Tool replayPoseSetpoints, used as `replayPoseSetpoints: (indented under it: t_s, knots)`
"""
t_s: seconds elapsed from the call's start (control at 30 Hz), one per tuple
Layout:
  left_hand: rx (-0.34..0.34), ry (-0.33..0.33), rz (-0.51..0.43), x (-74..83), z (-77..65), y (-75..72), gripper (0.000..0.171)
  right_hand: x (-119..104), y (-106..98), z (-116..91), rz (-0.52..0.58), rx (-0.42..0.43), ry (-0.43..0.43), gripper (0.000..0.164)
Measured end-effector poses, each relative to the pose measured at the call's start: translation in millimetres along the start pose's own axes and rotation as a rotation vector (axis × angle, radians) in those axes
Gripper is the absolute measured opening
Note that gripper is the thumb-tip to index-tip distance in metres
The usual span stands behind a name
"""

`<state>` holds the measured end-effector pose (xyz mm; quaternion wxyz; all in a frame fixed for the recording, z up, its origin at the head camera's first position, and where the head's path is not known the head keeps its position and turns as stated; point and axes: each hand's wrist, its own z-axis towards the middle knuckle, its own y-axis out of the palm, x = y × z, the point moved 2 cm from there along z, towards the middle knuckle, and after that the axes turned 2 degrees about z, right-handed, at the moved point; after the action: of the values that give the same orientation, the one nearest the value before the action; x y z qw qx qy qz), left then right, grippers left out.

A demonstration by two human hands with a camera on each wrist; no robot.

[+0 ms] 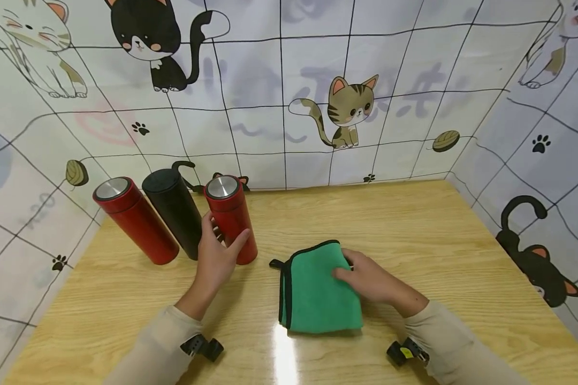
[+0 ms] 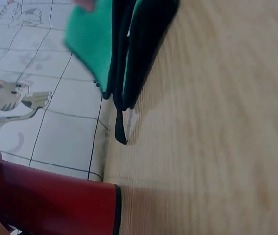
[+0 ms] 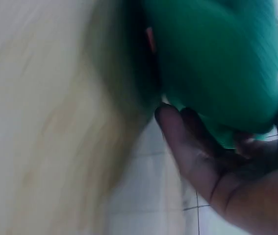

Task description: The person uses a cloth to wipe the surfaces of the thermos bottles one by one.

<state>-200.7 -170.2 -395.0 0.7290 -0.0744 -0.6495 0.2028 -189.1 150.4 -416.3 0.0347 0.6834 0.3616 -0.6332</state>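
My left hand (image 1: pixel 217 255) grips the lower part of a red thermos bottle (image 1: pixel 232 222), which stands upright with its steel-topped lid facing up. In the left wrist view the same red thermos bottle (image 2: pixel 55 203) shows sideways, fingertips at its side. To the right, my right hand (image 1: pixel 368 277) pinches the right edge of a folded green cloth (image 1: pixel 320 291) with black trim and a small black loop. The cloth (image 3: pixel 217 63) is blurred in the right wrist view, with the fingers (image 3: pixel 183 142) at its edge.
A black bottle (image 1: pixel 173 214) and a second red thermos bottle (image 1: pixel 139 224) stand at the left of the wooden table (image 1: pixel 366 214). Behind and beside the table rises a cat-patterned wall covering (image 1: pixel 255 69). Both wrists carry small black cameras (image 1: pixel 215 350).
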Motion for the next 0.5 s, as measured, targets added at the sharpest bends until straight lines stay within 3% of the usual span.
replayPoseSetpoints:
  t_s: [0.1,0.17,0.5]
  knots:
    - [-0.013,0.017,0.002,2.6,-5.7,2.0,0.084,-12,-4,-5,0.196,0.016,0.009,0.046]
    - [-0.028,0.022,0.003,4.2,-9.6,4.5,0.083,-21,-6,-8,0.255,0.052,0.004,0.049]
    - [-0.123,0.046,-0.067,14.8,-32.6,24.0,0.084,-66,9,-11,0.329,0.306,-0.172,0.044]
